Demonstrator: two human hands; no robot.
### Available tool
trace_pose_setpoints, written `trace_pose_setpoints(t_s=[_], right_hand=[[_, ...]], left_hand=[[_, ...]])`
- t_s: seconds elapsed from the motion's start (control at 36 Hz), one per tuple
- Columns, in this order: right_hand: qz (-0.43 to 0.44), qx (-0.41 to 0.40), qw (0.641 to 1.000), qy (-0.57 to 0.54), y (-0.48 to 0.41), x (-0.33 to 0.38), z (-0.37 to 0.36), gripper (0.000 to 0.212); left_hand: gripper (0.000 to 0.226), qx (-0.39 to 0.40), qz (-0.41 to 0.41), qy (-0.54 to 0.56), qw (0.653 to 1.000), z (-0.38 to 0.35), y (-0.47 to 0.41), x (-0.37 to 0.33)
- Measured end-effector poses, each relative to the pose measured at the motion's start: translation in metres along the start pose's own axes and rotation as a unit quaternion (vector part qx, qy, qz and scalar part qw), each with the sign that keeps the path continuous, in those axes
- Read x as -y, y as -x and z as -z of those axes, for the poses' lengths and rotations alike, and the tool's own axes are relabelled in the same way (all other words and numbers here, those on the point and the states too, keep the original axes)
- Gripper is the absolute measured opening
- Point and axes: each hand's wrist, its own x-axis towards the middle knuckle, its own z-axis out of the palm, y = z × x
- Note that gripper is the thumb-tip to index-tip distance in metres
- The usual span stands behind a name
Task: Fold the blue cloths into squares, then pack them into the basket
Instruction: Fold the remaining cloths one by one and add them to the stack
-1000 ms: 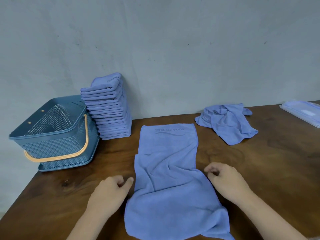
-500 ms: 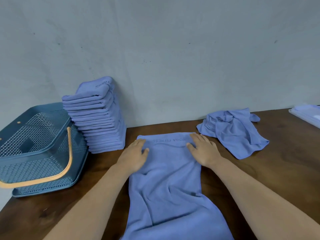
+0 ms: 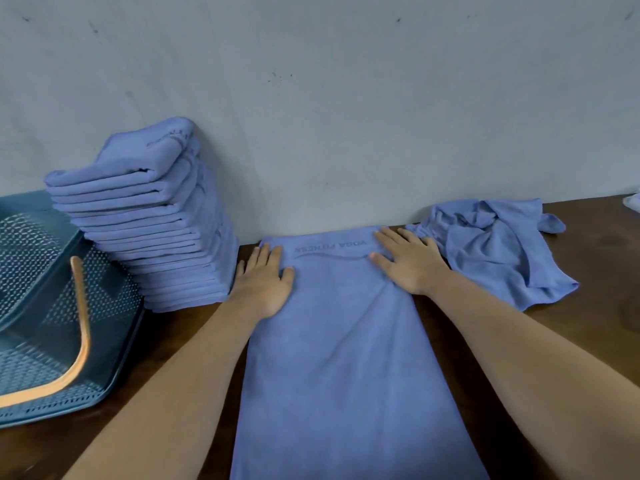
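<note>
Item, table [image 3: 519, 358]: dark wood, set against a pale wall, bearing all below. Item, spread cloth [image 3: 339, 368]: one blue cloth laid as a long strip from the near edge to the wall, mostly flat, with faint creases fanning back from under the right hand. Item, basket [image 3: 38, 258]: blue perforated plastic with an orange handle, at far left, tilted; no cloth shows in the part in view. Item, stack of folded cloths [image 3: 156, 230]: tall, leaning on the wall, between basket and strip. Item, crumpled cloth [image 3: 491, 251]: an unfolded heap just right of the strip. Items, left hand [image 3: 265, 282] and right hand [image 3: 408, 265]: both flat, fingers straight and spread, gripping nothing, palms pressing the strip's far corners. Item, printed lettering [image 3: 329, 247]: between the hands, upside down to the wearer. Handling note, by judgement: the step looks like smoothing before a fold. Sweep the palms outward and toward the near end to chase out the creases, square the far corners, then bring end to end with edges matched, since any skew now would likely show in the finished square.
</note>
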Motion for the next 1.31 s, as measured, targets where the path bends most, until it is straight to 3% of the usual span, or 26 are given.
trace_pose_setpoints(t_s=[0.11, 0.19, 0.31, 0.44, 0.69, 0.89, 1.0, 1.22, 1.31], right_hand=[[-0.015, -0.095, 0.993, -0.064, -0.003, -0.005, -0.011, 0.061], [0.015, -0.150, 0.981, -0.121, 0.005, -0.004, -0.018, 0.057], [0.044, -0.195, 0.967, -0.155, 0.033, -0.005, -0.019, 0.029], [0.073, -0.178, 0.968, -0.158, 0.088, -0.002, -0.017, 0.027], [0.098, -0.136, 0.975, -0.146, 0.190, 0.006, -0.010, 0.027], [0.097, -0.120, 0.976, -0.157, 0.259, 0.012, -0.003, 0.032], [0.104, -0.123, 0.967, -0.195, 0.292, 0.013, -0.003, 0.022], [0.156, -0.085, 0.949, -0.262, 0.358, 0.018, -0.004, 0.062], [0.161, -0.054, 0.931, -0.322, 0.375, 0.021, 0.004, 0.069]], left_hand=[[0.067, -0.036, 0.001, 0.043, 0.998, -0.006, -0.003, 0.002], [0.059, -0.105, -0.008, 0.133, 0.985, -0.010, 0.003, 0.007], [0.040, -0.178, -0.052, 0.247, 0.951, -0.005, 0.027, 0.008], [0.029, -0.158, -0.116, 0.268, 0.943, -0.006, 0.080, 0.019], [0.022, -0.139, -0.113, 0.259, 0.949, -0.007, 0.207, 0.033], [0.021, -0.100, -0.159, 0.251, 0.950, -0.006, 0.275, 0.036], [0.026, -0.085, -0.183, 0.267, 0.942, -0.005, 0.303, 0.038], [0.068, -0.032, -0.243, 0.290, 0.925, -0.010, 0.366, 0.049], [0.068, -0.005, -0.238, 0.303, 0.923, -0.011, 0.380, 0.048]])
